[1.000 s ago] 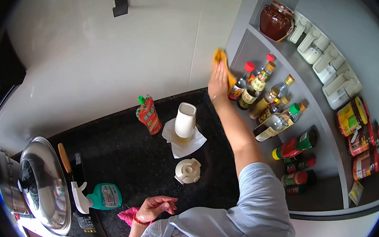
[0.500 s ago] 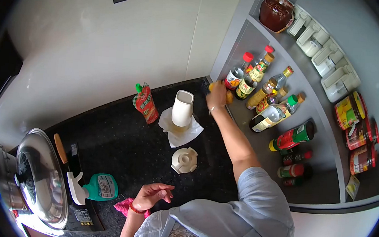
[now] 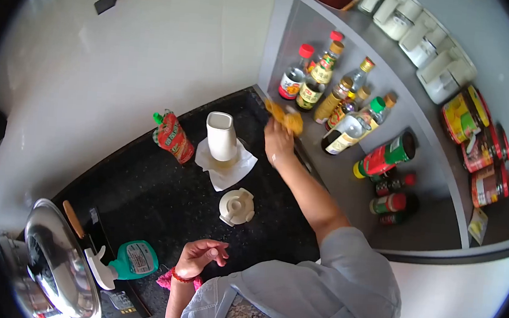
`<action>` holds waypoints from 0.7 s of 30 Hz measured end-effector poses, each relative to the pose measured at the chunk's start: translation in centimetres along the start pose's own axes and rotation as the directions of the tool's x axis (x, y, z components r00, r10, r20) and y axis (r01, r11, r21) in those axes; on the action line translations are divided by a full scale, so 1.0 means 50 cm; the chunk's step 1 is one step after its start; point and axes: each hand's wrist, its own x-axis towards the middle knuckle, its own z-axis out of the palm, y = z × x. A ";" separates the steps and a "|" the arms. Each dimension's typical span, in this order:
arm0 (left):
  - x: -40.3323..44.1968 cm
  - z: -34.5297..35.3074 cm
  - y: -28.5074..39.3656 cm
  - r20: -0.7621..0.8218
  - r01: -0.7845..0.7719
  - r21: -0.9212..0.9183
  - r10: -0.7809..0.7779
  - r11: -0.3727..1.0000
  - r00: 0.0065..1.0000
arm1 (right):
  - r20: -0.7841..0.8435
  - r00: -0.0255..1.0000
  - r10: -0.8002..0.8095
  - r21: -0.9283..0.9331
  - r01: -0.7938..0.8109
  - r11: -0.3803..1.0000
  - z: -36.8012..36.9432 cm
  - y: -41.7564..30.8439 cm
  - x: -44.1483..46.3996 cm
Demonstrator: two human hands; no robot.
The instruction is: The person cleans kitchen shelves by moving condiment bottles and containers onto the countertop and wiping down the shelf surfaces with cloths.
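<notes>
My right hand (image 3: 279, 142) grips a yellow cloth (image 3: 285, 117) at the right edge of the black counter, just in front of the shelf with the bottles. My left hand (image 3: 200, 257) hovers near the counter's front, its fingers loosely bent and apart, holding nothing. Beside its wrist lies a pink cloth (image 3: 165, 279), partly hidden by the arm. Between the hands sits a cream lid-like piece (image 3: 237, 207) with several lobes. Behind it, a white ceramic container (image 3: 221, 137) stands on a crumpled white paper sheet (image 3: 229, 175).
Several sauce bottles (image 3: 310, 91) stand on the lower corner shelf at right. White seasoning boxes (image 3: 422, 43) and jars (image 3: 464, 119) fill the shelf above. A red ketchup pouch (image 3: 175, 141) leans near the wall. At left are a green spray bottle (image 3: 139, 259), a knife (image 3: 74, 219) and a steel lid (image 3: 58, 263).
The view has shifted, so the counter items appear further left. My right hand has moved back slightly along the counter edge, and more of the yellow cloth shows. My left hand stays put.
</notes>
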 end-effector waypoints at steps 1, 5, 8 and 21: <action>-0.004 -0.006 0.001 0.013 0.022 -0.022 -0.022 1.000 1.000 | -0.030 0.998 0.050 0.009 -0.050 0.999 0.000 0.014 -0.069; -0.017 -0.016 0.008 0.048 0.053 -0.033 -0.052 0.998 0.997 | -0.087 0.979 0.183 0.165 -0.167 0.972 -0.045 0.033 -0.143; -0.016 0.013 0.026 0.073 0.054 0.015 -0.055 0.998 0.996 | -0.254 0.964 0.080 0.268 -0.009 0.963 -0.009 0.042 -0.034; 0.055 0.118 0.023 0.385 -0.121 0.265 0.010 0.957 0.923 | -0.110 0.935 0.336 0.287 -0.294 0.912 -0.122 0.166 -0.445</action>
